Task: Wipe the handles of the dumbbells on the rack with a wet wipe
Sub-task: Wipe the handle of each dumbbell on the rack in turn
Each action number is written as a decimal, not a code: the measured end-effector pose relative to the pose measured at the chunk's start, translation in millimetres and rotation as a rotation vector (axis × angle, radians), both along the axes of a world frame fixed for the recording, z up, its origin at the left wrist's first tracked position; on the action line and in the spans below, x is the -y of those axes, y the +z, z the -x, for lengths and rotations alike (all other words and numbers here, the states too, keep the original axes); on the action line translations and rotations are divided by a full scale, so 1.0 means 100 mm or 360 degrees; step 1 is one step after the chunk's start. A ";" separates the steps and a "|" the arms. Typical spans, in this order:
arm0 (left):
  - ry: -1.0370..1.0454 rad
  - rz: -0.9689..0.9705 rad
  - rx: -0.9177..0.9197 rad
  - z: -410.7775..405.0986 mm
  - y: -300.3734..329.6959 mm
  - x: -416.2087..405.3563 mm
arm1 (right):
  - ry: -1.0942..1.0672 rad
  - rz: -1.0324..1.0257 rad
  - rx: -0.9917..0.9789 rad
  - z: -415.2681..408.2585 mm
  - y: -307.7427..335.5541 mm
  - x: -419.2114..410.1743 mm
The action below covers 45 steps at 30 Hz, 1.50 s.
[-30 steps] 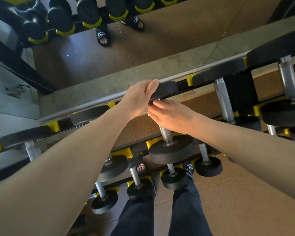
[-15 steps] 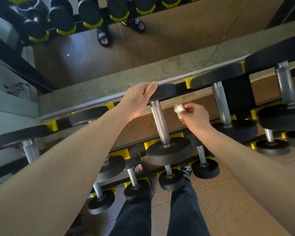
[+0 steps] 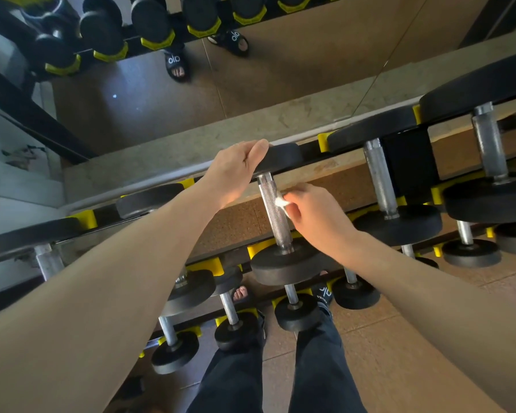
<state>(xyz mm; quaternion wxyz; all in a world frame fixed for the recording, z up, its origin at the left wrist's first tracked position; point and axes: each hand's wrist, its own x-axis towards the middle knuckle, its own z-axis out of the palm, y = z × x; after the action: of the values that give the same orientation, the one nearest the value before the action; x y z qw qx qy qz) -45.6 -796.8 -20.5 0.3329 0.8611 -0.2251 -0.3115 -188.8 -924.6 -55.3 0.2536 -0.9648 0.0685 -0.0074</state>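
While the wet wipe [image 3: 281, 202] sits bunched white at the tips of my right hand [image 3: 312, 217], it touches the right side of the knurled handle [image 3: 273, 211] of the dumbbell on the rack's top tier, roughly a third of the way down from the far weight. My right fingers are curled and pinch the wipe; they do not wrap the bar. My left hand [image 3: 236, 171] lies over the far weight [image 3: 280, 158] of that same dumbbell, fingers draped across its rim and apparently holding nothing else — I take it as a steadying rest.

To do this stroke well, I would wrap the wipe further round the bar rather than dab one side, then run it the full length between the two weights, since the knurling is likely to trap grime. A small twist of the wrist at each pass should reach the underside I cannot see. The left hand's hold ought to keep the dumbbell from rolling in its yellow cradle [image 3: 258, 248].

Outward from there: the near weight [image 3: 286, 265] of this dumbbell sits toward me, two larger dumbbells [image 3: 382, 180] lie to the right with bare steel handles, and others to the left [image 3: 46, 263]. Smaller ones [image 3: 233, 311] sit on the lower tiers. Beyond the rack [image 3: 312, 150], a mirror [image 3: 161, 93] reflects more dumbbells and sandalled feet.
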 end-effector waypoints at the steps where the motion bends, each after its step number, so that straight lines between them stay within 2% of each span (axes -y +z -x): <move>1: 0.0000 -0.0003 0.0004 0.00 0.00 0.00 | -0.0007 0.0013 0.0065 -0.02 0.05 0.03; 3: -0.0003 -0.0011 0.0014 -0.01 0.00 0.01 | -0.0069 -0.0025 0.0255 -0.11 0.11 -0.01; 5: -0.0003 -0.0010 0.0015 -0.01 -0.01 0.01 | 0.0003 0.0025 0.0320 -0.19 0.09 -0.13; 13: 0.0003 -0.0009 0.0029 0.01 0.00 0.02 | 0.0340 0.0236 0.0042 0.01 -0.06 -0.18; 15: 0.0010 -0.0006 0.0018 0.01 0.01 0.01 | 0.0428 0.0204 -0.0034 0.11 -0.05 -0.07; 17: 0.0010 0.0007 0.0019 0.01 0.02 0.00 | 0.0225 -0.0018 -0.0081 0.16 0.02 0.04; 19: 0.0007 0.0014 0.0024 0.01 0.01 0.00 | -0.0339 -0.0373 -0.0089 0.09 0.04 0.07; 21: 0.0005 0.0011 0.0044 0.01 0.01 0.01 | -0.1006 -0.1023 -0.0297 -0.12 0.01 0.01; 23: -0.0002 0.0001 0.0056 0.01 0.01 0.01 | -0.1462 -0.1780 -0.0562 -0.32 0.03 -0.13; 24: -0.0005 -0.0001 0.0056 0.01 0.01 0.01 | -0.1578 -0.1977 -0.0621 -0.36 0.05 -0.16; 25: -0.0008 -0.0001 0.0054 0.01 0.00 0.01 | -0.1637 -0.2008 -0.0653 -0.37 0.07 -0.18; 27: -0.0013 0.0007 0.0057 0.01 0.00 0.00 | -0.1486 -0.1697 -0.0547 -0.27 0.12 -0.19; 30: -0.0016 0.0011 0.0064 0.00 -0.02 0.00 | -0.0659 -0.0728 0.0001 -0.06 0.21 -0.26; 32: -0.0002 0.0001 0.0058 0.00 -0.03 0.00 | -0.0035 -0.0254 0.0246 -0.09 0.18 -0.32; 35: 0.0001 -0.0025 0.0087 0.00 -0.03 0.01 | 0.0669 0.0507 0.0105 -0.29 0.08 -0.37; 37: 0.0000 -0.0028 0.0119 0.01 -0.02 0.01 | 0.0931 0.0888 -0.0073 -0.35 0.11 -0.35; 39: -0.0004 -0.0021 0.0123 0.02 -0.01 0.01 | 0.1068 0.1051 -0.0132 -0.36 0.18 -0.29; 42: -0.0012 0.0001 0.0107 0.01 0.00 0.00 | 0.1206 0.0985 -0.0013 -0.27 0.23 -0.15; 43: -0.0014 0.0006 0.0098 0.01 0.01 0.00 | 0.1146 0.0877 0.0037 -0.21 0.20 -0.07; 44: -0.0013 0.0006 0.0091 0.01 0.01 0.00 | 0.0934 0.0669 0.0084 -0.14 0.17 0.01; 45: -0.0010 0.0004 0.0083 0.01 0.02 -0.01 | 0.0550 0.0370 0.0100 -0.06 0.17 0.05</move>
<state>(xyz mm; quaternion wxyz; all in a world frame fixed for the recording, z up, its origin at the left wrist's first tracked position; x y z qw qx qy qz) -47.0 -796.2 -18.5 0.3270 0.8678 -0.2368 -0.2898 -182.6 -929.8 -38.6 0.1401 -0.9843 -0.1072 -0.0017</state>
